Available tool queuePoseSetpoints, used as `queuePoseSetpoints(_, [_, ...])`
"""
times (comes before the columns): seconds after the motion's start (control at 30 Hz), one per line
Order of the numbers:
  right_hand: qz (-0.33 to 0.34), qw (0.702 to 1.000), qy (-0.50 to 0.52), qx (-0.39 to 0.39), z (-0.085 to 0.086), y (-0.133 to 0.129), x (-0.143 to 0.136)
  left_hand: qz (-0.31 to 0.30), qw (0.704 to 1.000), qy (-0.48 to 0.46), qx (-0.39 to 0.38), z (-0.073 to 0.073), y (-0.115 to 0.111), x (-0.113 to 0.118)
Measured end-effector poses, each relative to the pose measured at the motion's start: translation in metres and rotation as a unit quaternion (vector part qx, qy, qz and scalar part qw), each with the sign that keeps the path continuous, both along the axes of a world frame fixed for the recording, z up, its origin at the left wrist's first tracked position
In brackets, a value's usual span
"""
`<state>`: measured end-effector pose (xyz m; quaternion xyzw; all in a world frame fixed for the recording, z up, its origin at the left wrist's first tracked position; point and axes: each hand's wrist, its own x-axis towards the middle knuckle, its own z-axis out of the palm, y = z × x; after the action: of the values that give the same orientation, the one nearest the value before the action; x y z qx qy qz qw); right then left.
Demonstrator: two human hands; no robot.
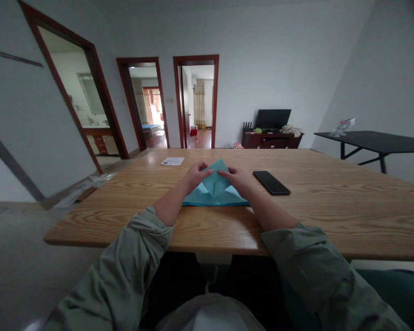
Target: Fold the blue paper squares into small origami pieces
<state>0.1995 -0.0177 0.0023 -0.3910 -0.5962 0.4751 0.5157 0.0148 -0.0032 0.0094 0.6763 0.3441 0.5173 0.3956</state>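
Note:
Between my hands is a piece of light blue folded paper (216, 182), its upper part raised in a diamond shape with a point at the top. My left hand (197, 175) grips its left side, the thumb lying on the front face. On the opposite side my right hand (237, 178) pinches the edge in the same way, thumb on the front. The wide lower part of the paper, with a straight near edge, rests on the wooden table. The fingers behind the paper are mostly hidden.
A black phone (271, 182) lies on the wooden table (331, 202) right of my hands. A white printed card (172, 161) is at the far left. Beyond stand a dark cabinet (279, 141) with a monitor (273, 119) and, at right, a black table (376, 140).

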Motion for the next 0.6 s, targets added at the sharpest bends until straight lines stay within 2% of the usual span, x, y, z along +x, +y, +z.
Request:
queuePoseSetpoints(0.3, [-0.036, 0.994, -0.091, 0.047, -0.0025, 0.0057, 0.0034, 0.005, 1.0, 0.013, -0.009, -0.0021, 0.0067, -0.0049])
queuePoseSetpoints(0.43, [-0.028, 0.996, -0.069, 0.052, -0.0032, 0.0073, 0.0036, 0.002, 1.0, 0.008, -0.015, -0.0025, 0.0082, -0.0064])
queuePoseSetpoints(0.6, [-0.005, 1.0, -0.013, 0.011, -0.0033, 0.0073, 0.0023, -0.005, 0.999, -0.025, -0.034, -0.0017, 0.0058, -0.0057])
